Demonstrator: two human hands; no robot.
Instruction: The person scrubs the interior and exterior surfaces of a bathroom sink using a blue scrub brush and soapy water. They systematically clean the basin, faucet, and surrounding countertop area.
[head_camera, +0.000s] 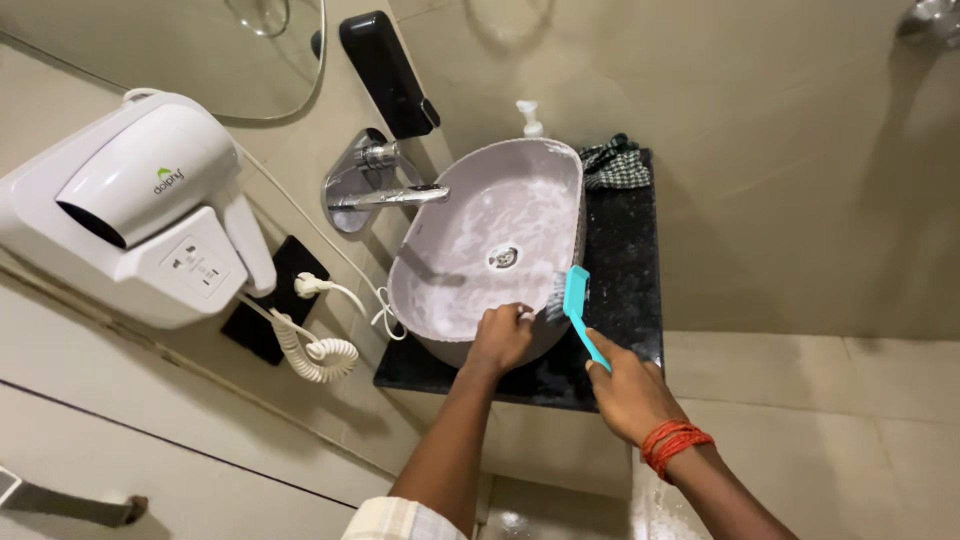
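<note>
While the right hand (628, 392) is clenching the handle of a teal brush (575, 305), its bristles are pressing on the near rim of the soapy basin (470, 260); the left hand (500, 338) is curling over that rim, gripping it. Dark counter (625, 270) is lying bare just right of the basin

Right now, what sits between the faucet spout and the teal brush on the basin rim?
In the head view, only the soapy bowl of the basin with its drain lies between the faucet and the brush.
</note>
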